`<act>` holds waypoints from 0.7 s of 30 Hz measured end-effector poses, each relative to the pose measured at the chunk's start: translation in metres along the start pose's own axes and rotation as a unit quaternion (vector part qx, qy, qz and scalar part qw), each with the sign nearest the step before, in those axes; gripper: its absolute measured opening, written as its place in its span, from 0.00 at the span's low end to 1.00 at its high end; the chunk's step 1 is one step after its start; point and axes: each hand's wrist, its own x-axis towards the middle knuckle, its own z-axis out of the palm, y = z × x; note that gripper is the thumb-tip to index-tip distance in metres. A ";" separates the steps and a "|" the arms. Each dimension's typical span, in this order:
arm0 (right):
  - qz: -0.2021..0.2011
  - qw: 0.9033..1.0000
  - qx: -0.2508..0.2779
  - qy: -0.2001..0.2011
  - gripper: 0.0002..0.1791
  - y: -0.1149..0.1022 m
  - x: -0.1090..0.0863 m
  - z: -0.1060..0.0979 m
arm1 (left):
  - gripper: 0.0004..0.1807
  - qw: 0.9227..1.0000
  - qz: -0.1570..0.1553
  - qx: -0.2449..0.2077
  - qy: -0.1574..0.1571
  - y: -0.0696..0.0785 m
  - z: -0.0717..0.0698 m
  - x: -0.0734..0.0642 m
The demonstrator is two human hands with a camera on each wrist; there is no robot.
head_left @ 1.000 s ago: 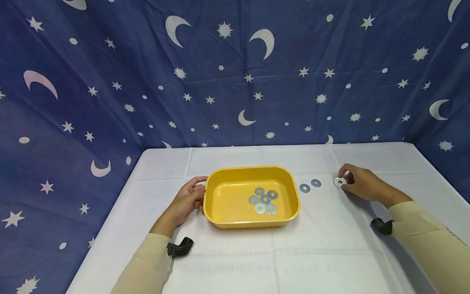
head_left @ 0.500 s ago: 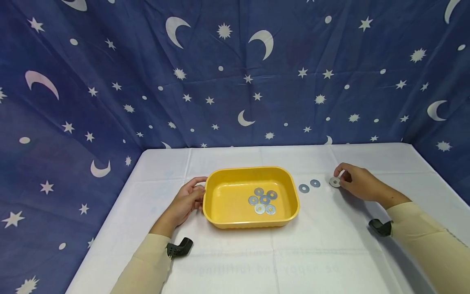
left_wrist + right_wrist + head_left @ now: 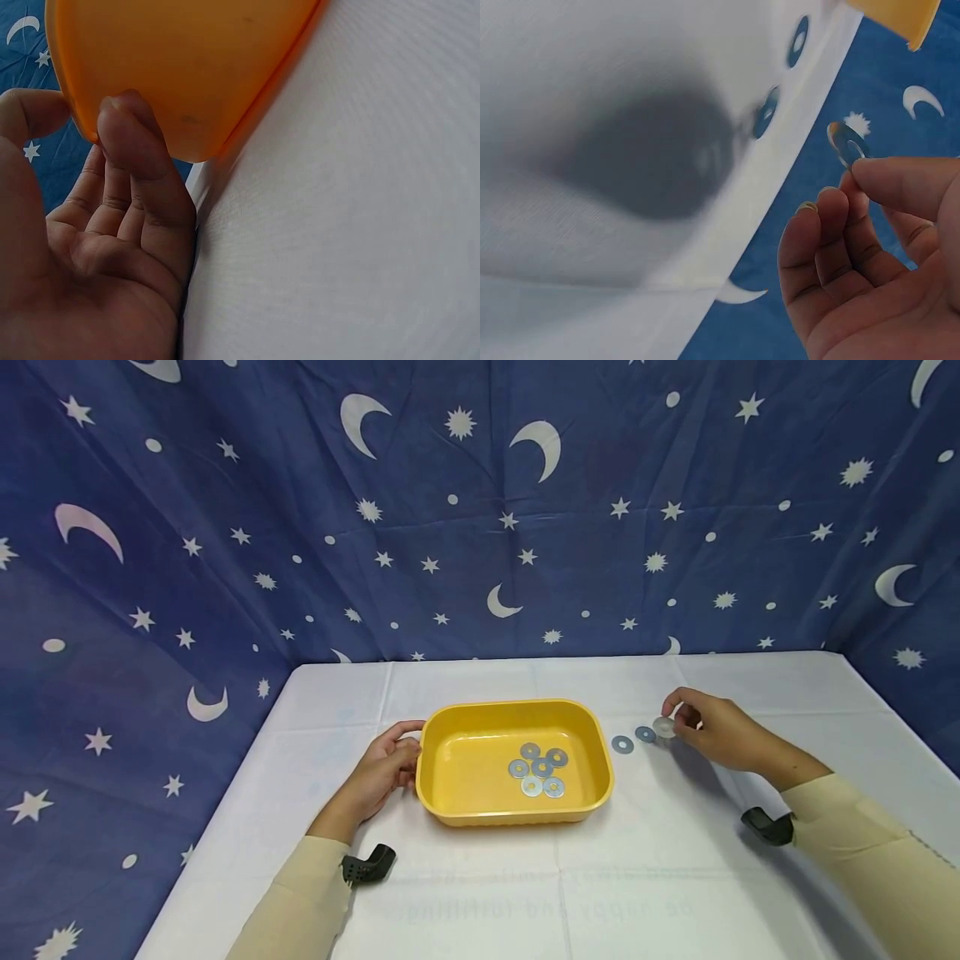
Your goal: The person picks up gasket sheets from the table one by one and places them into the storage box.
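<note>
A metal washer [image 3: 659, 727] is seen in the head view pinched between the thumb and a finger of the right hand [image 3: 723, 735], to the right of a yellow tray [image 3: 510, 819] and just beside two loose washers [image 3: 639, 734] on the white tablecloth [image 3: 465, 893]. Six flat washers [image 3: 549, 787] are gathered in the right half of the tray, some of them touching or overlapping. The tray's left end is gripped by the left hand [image 3: 378, 772], its fingers bent at the rim. Beige sleeves [image 3: 296, 897] are worn on both arms, with a black wrist piece [image 3: 367, 865] at each cuff, and a blue curtain [image 3: 480, 556] patterned with moons and stars is hung behind the table. In the left wrist view, the end of the tray is shown in a deeper orange, with the left hand's digits set against its rim and wall. In the right wrist view, the held washer is tilted up by the fingertips, clear of the tablecloth, the other fingers being loosely curled; a dark shadow is cast on the cloth near the loose washers, and a corner of the tray is glimpsed at the top.
</note>
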 end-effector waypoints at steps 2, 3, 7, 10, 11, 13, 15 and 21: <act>-0.006 1.000 0.003 0.001 0.12 -0.006 0.000 0.000 | 0.28 1.000 0.000 0.001 -0.001 -0.001 0.000 0.000; -0.010 1.000 0.005 0.002 0.12 -0.009 0.000 0.000 | 0.28 1.000 0.001 0.002 -0.001 -0.001 0.000 0.001; -0.027 0.999 0.017 0.008 0.12 -0.020 0.000 -0.001 | 0.28 1.000 0.001 0.004 0.001 -0.002 -0.001 0.001; -0.039 0.999 0.025 0.013 0.12 -0.027 -0.001 -0.001 | 0.28 1.000 0.001 0.002 0.002 -0.002 -0.001 0.001; -0.041 0.999 0.028 0.014 0.12 -0.029 -0.002 -0.001 | 0.27 1.000 0.000 0.001 0.002 -0.002 -0.001 0.001; -0.045 0.998 0.031 0.014 0.12 -0.033 -0.003 0.000 | 0.27 1.000 0.001 0.001 0.001 -0.002 -0.001 0.001; -0.044 0.998 0.034 0.012 0.12 -0.037 -0.004 0.000 | 0.27 1.000 0.001 0.001 0.001 -0.001 -0.001 0.001; -0.043 0.998 0.034 0.011 0.11 -0.046 -0.007 0.001 | 0.28 1.000 0.003 0.001 -0.002 -0.001 0.000 0.000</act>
